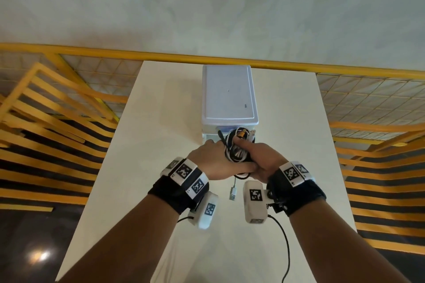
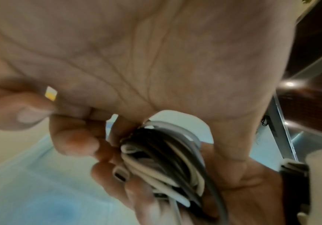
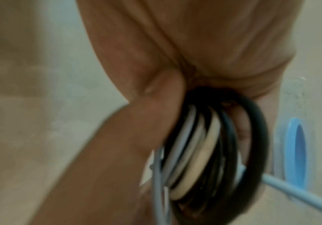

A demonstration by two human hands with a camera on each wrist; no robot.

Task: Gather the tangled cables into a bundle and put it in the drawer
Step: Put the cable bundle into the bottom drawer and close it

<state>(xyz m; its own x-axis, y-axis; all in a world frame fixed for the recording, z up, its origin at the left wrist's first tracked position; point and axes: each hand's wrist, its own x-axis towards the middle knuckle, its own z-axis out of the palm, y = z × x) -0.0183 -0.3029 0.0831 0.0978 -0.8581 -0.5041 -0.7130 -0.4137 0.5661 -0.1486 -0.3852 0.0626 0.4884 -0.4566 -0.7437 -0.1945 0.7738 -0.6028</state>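
Our left hand point(image 1: 208, 161) and right hand point(image 1: 259, 158) both clutch the cable bundle point(image 1: 235, 148) just in front of the drawer unit point(image 1: 228, 96), a loose plug point(image 1: 232, 193) dangling nearer us.

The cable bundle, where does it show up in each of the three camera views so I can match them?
Head: the cable bundle sits at centre, held between the left hand and the right hand, just in front of the drawer unit.
Left wrist: lower centre-right, below the palm.
Right wrist: lower centre-right, looped under the hand.
Shared landmark: the alternating black and white coils.
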